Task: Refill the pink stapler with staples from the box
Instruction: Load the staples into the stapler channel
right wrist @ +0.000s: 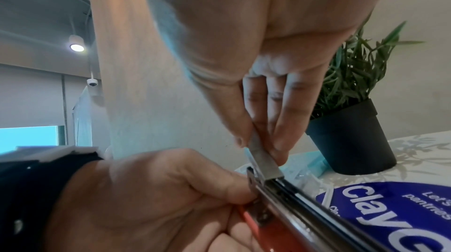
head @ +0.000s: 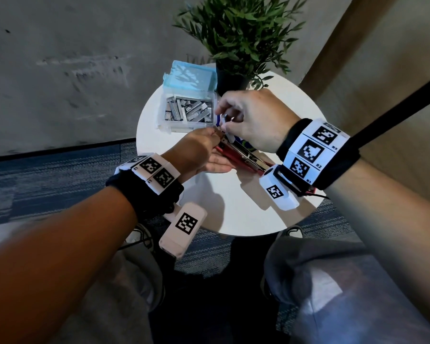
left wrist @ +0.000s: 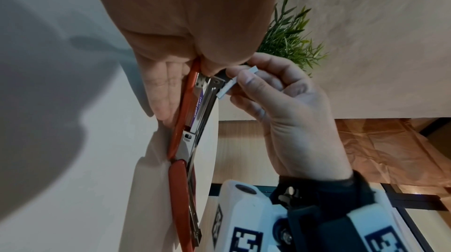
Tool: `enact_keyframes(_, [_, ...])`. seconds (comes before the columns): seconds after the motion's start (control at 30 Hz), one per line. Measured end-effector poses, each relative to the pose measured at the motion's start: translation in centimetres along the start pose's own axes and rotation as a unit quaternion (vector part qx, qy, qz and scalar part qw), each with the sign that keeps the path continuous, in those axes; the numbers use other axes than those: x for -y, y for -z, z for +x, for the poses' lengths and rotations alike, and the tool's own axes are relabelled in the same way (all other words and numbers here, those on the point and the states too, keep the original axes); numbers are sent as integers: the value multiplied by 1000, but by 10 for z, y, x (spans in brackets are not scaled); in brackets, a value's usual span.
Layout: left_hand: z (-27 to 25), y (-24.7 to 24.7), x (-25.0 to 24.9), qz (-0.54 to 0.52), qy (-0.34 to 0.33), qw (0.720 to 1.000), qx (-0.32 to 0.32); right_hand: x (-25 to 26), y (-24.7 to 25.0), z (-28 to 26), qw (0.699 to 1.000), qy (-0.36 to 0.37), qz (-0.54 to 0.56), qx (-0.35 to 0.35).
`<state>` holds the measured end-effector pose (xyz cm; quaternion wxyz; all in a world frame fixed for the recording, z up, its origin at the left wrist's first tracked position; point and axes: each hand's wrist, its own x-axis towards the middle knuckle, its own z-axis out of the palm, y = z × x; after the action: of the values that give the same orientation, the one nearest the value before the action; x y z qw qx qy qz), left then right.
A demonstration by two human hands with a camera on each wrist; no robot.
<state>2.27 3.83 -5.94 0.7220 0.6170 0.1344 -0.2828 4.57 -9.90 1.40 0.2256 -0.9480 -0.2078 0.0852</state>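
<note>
The pink stapler [head: 243, 157] lies flipped open on the round white table [head: 233, 209], its metal magazine [left wrist: 200, 113] facing up. My left hand [head: 212, 137] pinches the stapler's front end between thumb and fingers [right wrist: 219, 188]. My right hand [head: 224, 124] pinches a short strip of staples [left wrist: 227, 86], tilted, with its lower end touching the front of the magazine rail [right wrist: 300, 194]. Just behind both hands stands the clear staple box [head: 188, 112], holding several loose strips, its blue lid [head: 191, 76] swung back.
A potted green plant [head: 241, 33] in a black pot [right wrist: 351, 136] stands at the back of the table, right of the box. A blue printed label [right wrist: 390, 208] lies under the stapler. The table is small; carpet and my knees lie below its near edge.
</note>
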Motion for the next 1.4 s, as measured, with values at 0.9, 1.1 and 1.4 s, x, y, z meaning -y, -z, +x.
enact_keyframes(0.9, [4,3,1,-13,-4,1000,-3,4,1,-4,1000,11,-21,-4])
enact_keyframes(1.1, [3,1,-1,-15,1,1000,-8,2,0,-3,1000,9,-21,-4])
enact_keyframes(1.4, [0,-1,-4,-10,12,999,-33,-1,-4,-3,999,19,-29,2])
